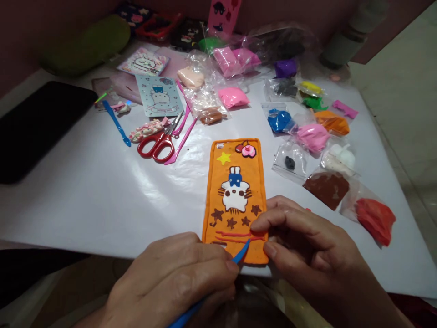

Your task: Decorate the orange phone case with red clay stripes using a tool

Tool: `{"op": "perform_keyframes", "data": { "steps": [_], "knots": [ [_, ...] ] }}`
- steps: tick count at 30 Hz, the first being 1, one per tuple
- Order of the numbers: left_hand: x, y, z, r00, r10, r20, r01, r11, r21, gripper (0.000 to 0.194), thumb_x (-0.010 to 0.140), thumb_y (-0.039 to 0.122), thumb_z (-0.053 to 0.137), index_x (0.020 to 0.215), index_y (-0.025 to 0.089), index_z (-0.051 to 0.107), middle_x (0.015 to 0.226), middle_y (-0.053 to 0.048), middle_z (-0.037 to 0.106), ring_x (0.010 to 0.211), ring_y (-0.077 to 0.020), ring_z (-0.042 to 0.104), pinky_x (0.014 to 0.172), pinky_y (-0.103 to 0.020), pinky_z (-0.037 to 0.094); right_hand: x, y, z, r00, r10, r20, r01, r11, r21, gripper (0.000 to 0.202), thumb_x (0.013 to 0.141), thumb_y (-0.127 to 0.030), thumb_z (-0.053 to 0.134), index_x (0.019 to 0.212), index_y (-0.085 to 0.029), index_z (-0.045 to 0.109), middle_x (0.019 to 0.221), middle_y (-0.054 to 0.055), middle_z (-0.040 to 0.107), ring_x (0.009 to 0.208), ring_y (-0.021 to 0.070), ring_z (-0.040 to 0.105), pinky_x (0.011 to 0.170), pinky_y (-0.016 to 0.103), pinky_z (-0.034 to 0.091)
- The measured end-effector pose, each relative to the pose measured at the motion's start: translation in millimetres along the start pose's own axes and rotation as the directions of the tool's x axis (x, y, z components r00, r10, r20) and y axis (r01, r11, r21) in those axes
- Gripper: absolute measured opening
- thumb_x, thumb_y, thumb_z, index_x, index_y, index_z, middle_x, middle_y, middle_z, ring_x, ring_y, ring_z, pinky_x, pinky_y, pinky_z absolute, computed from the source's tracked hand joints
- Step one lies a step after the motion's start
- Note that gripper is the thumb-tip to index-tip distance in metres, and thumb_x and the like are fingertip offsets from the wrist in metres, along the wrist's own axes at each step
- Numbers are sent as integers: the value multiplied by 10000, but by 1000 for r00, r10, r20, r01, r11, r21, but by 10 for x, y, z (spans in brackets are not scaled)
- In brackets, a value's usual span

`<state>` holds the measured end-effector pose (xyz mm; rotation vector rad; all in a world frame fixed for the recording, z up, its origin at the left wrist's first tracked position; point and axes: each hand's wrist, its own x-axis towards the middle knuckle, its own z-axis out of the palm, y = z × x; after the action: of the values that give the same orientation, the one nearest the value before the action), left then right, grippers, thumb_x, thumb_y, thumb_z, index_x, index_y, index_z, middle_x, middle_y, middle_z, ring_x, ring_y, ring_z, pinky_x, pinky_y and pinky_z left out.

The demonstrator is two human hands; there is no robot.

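Note:
My left hand [174,275] is closed around a blue modelling tool [242,252], its thin tip touching the lower red clay strip. Under it lies an orange clay panel [213,182] near the table's front edge. On the panel are a white cat figure [235,200] in blue, upside down from my side, a yellow star [224,158], a pink-and-red decoration [248,151] and several brown stars [231,222]. Two thin red clay strips [232,234] run across its lower part. My right hand [314,246] rests at the panel's right edge, index finger and thumb apart beside the strips' ends.
Bags of coloured clay, including pink [312,136], blue [280,120] and red [375,219], spread over the right side of the white table [119,209]. Red-handled scissors [160,145], pink tools [182,139] and another blue tool [117,124] lie left of centre. A black tablet-like slab [41,123] is far left.

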<state>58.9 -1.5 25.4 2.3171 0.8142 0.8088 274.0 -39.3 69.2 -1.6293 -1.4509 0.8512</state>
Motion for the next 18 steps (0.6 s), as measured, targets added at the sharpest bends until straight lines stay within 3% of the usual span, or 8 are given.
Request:
{"op": "perform_keyframes", "data": {
  "steps": [9,14,18],
  "knots": [
    [39,67,-15,989,-95,112,111,983,-146,422,1042,415,408,824,247,728,739,-5,744,634,-156,684,761,-287,623,-13,18,-2,999,36,10,-36,999,30,175,795,-96,558,836,-206,688,855,50,675,807,180,686,566,228,522],
    [48,71,-62,992,-88,91,103,980,-172,357,1041,390,451,877,251,735,780,-1,759,692,-151,702,811,-281,610,-5,9,3,999,30,13,-30,999,26,177,797,-103,543,822,-208,684,833,49,669,797,182,685,550,228,516],
    [38,53,-69,988,-73,134,101,972,-214,333,1056,386,438,951,275,734,855,20,777,757,-130,716,857,-254,584,1,15,9,999,37,4,-37,999,18,168,799,-113,547,820,-209,684,850,51,679,803,183,691,558,229,520]
  ]
}}
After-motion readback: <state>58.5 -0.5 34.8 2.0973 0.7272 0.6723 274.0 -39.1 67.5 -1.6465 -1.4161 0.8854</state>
